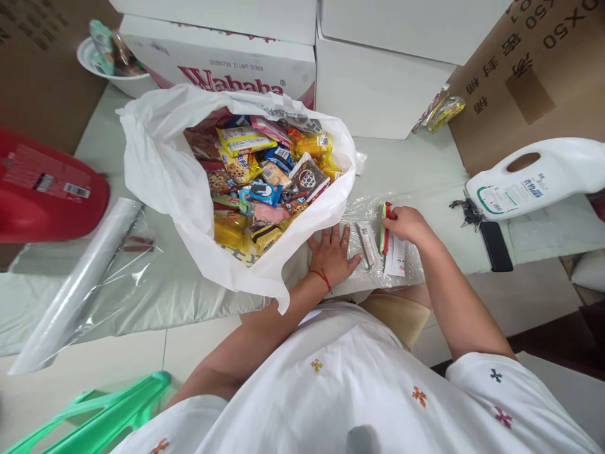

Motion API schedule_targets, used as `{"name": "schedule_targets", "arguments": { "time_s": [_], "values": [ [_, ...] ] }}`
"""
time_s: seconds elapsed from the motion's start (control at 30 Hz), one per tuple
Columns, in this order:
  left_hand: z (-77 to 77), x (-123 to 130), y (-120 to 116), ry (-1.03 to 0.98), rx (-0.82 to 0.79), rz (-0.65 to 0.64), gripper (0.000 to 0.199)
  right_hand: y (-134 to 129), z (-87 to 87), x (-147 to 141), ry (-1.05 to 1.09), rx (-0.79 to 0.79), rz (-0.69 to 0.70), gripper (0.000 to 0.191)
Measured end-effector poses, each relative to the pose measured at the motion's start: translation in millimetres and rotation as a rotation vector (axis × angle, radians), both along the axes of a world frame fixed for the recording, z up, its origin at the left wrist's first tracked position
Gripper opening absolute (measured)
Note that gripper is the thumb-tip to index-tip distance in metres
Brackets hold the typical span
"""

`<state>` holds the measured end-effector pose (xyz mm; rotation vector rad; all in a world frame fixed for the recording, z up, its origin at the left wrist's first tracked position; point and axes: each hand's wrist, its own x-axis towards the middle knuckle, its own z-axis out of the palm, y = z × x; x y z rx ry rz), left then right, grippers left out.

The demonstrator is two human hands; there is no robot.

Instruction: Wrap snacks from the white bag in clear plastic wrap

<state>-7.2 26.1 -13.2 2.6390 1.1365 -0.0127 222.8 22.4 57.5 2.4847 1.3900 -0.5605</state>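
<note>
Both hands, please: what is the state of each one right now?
Left hand: open, palm down, fingers spread by the white bag; no object seen in its grasp.
Right hand: closed, pinching a small red-and-green packet.

white bag open from above, Wahaha carton walling its far side, film roll and red jug on its left, left hand at its near-right edge, passable tabletop strip to its right, white bottle beyond that
</note>
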Motion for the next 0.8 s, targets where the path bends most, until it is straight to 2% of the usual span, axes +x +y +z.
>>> {"name": "schedule_targets", "arguments": {
  "time_s": [0.17,0.33,0.43,0.53,0.67,0.8],
  "values": [
    [1.1,0.0,0.0,0.012,0.0,0.001,0.087,4.3,5.7,-7.0,-0.009,-0.064,0.063,0.032],
    [1.9,-0.6,0.0,0.001,-0.008,0.005,0.092,-5.5,-4.1,-21.5,0.067,-0.046,0.117,0.032],
    [2.3,-1.0,0.2,-0.014,-0.023,0.006,0.094,-28.7,-9.3,-16.4,0.099,0.094,0.006,0.037],
    [2.8,-1.0,0.1,-0.015,-0.04,0.01,0.094,-61.4,-13.6,-13.1,-0.006,0.181,-0.16,0.047],
    [3.0,-0.7,-0.5,-0.013,-0.028,0.014,0.092,-96.0,-20.0,-25.8,-0.001,0.104,-0.255,0.064],
    [2.8,-0.1,-0.7,0.0,-0.016,0.013,0.091,-104.7,-21.8,-35.4,-0.007,0.06,-0.294,0.068]
  ]
}}
